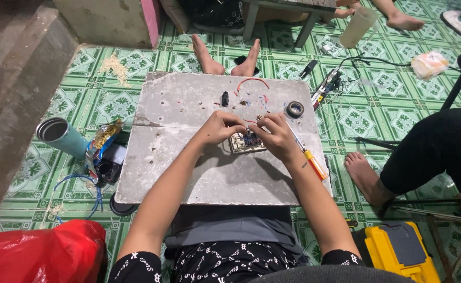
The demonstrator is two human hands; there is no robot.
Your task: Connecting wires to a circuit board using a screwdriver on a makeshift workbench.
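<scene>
— So, the fingers first: what are they on?

— Both hands meet over a small pale switch plate lying on the grey slab. The left hand has its fingertips pinched together at the plate's upper left corner. The right hand curls over the plate's right side, fingers bent and closed down on it. Whether either pinch holds a wire or only the plate, I cannot tell; the parts are too small.

— And the plate itself?

— Near the slab's middle, a little toward 1 o'clock. Blue and red bits show inside it.

— What lies around the hands?

— At 3 o'clock of the right hand, a screwdriver with an orange-yellow handle, lying slantwise, its handle toward the slab's right edge. At 1 o'clock, a tape roll, dark, flat on the slab. At 12 o'clock, a red wire bent in an arc, with small scraps scattered below it, and a small black part at 11 o'clock.

— Beyond the slab?

— Green patterned tiles. At 9 o'clock, a teal can on its side, beside blue wires. At 7 o'clock, a red bag. At 5 o'clock, a yellow toolbox. At 12 o'clock, another person's bare feet; at 3 o'clock, a second person's foot and dark-clad leg.
</scene>
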